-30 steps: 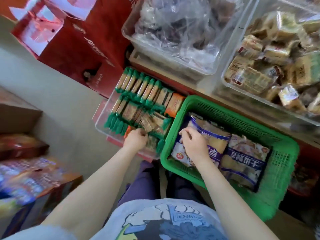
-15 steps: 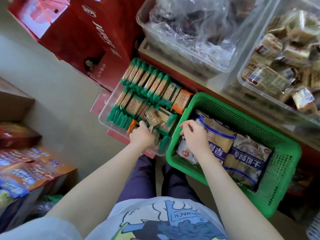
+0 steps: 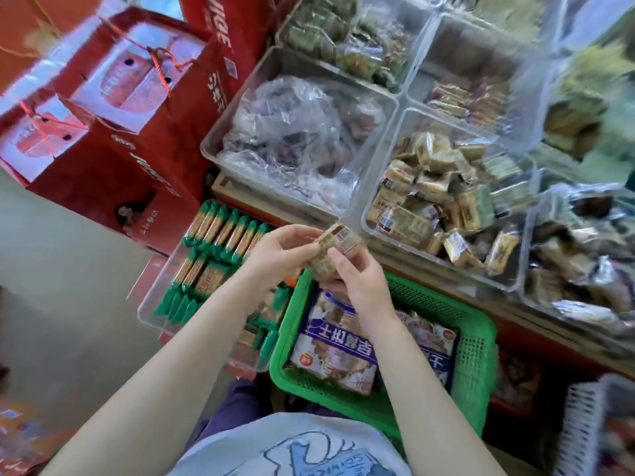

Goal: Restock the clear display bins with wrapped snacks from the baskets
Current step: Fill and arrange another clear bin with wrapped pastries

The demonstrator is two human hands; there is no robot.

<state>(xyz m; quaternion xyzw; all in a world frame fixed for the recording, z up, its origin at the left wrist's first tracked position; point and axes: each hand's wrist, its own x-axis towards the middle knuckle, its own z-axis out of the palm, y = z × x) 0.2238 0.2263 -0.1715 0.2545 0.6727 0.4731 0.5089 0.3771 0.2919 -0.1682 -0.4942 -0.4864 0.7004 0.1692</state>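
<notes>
A: Why are both hands raised over the green basket?

B: They share a small stack of wrapped snacks. The left hand pinches the near-left side with curled fingers; the right hand grips from below and the right. My guess is the packs are being squared up so they go into a bin together.

A: Which bin?

B: Likely the clear bin just beyond the hands. It holds loose tan packs that look the same kind, and it sits on a higher surface, which would explain the lift.

A: And the basket?

B: Under the right wrist, with big blue-banded bags lying flat in it. Beside it on the left, a clear tray has green-ended bars in tidy rows.

A: The rest of the place?

B: More clear bins in a grid, one lined with crumpled plastic. Red gift boxes are stacked on the left, over a pale floor. The edges are blurred.
</notes>
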